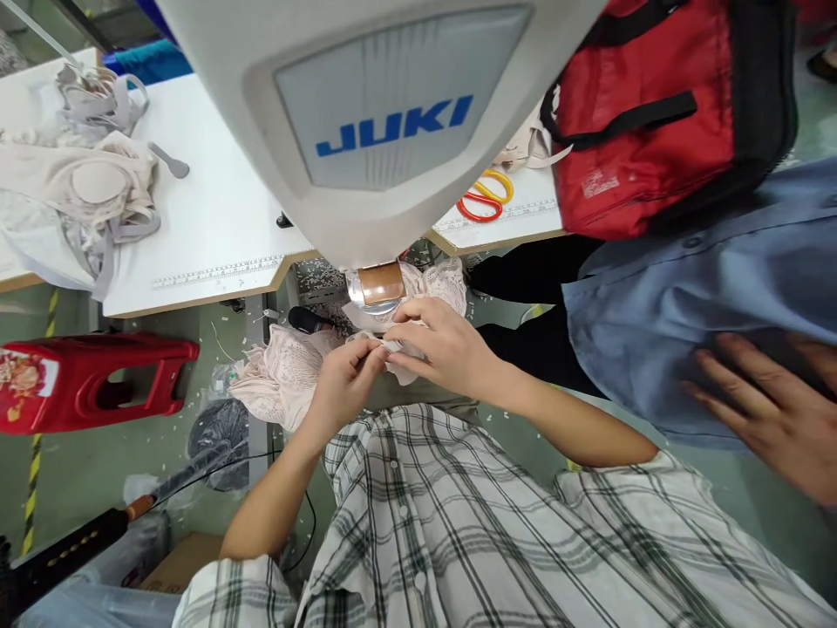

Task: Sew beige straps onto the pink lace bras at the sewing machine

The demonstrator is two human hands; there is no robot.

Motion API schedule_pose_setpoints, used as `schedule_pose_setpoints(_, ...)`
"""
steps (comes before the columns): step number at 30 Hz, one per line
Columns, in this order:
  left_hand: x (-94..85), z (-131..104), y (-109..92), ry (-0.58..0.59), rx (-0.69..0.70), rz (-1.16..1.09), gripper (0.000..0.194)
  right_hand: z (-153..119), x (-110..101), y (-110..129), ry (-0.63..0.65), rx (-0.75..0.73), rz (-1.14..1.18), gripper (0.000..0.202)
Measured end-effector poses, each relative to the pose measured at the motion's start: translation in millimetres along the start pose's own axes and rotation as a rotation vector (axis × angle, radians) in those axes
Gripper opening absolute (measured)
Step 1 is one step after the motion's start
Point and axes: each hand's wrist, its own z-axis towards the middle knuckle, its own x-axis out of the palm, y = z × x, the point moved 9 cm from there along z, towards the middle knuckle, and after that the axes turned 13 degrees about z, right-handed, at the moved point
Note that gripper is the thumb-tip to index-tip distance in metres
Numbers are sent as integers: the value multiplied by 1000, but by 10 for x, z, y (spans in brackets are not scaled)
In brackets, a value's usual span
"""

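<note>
Below the head of a white sewing machine point(385, 105), my left hand point(346, 377) pinches the edge of a pale pink lace garment point(282, 371). My right hand point(451, 344) is beside it, its fingers closed on the same fabric, close to my left fingertips. One lace part of the garment hangs to the left of my left hand; another lies behind my right hand, by the machine's metal and brown end piece point(379, 286). The exact fold between the fingertips is too small to make out.
Beige garments point(98, 187) lie on the white table point(196, 201) at left. Scissors point(485, 196) and a red bag point(647, 122) are at right. A red stool point(98, 379) stands lower left. Another person's hand point(772, 401) rests near a blue garment at right.
</note>
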Motion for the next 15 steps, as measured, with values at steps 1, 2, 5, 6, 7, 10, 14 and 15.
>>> schedule_pose_setpoints(1, 7, -4, -4, 1, 0, 12, 29, -11, -5, 4, -11, -21, -19, 13)
schedule_pose_setpoints(2, 12, -7, -4, 0, -2, 22, 29, -24, -7, 6, -24, -41, -33, 11)
schedule_pose_setpoints(5, 11, -8, 12, -23, -14, 31, 30, -58, 22, -37, -32, -35, -21, 10)
schedule_pose_setpoints(6, 11, -8, 19, -31, -16, 29, 30, -66, 38, -78, -27, 6, 8, 12)
schedule_pose_setpoints(7, 14, -7, 27, -37, -18, 25, 30, -74, 51, -127, -23, 62, 50, 14)
schedule_pose_setpoints(10, 35, -5, 50, -43, -27, -18, 29, -120, 91, -289, -25, 270, 225, 18)
schedule_pose_setpoints(14, 61, -7, 56, -52, -45, -74, 27, -172, 129, -398, -58, 424, 392, 15)
schedule_pose_setpoints(15, 65, -5, 57, -59, -55, -77, 27, -176, 134, -403, -71, 433, 407, 14)
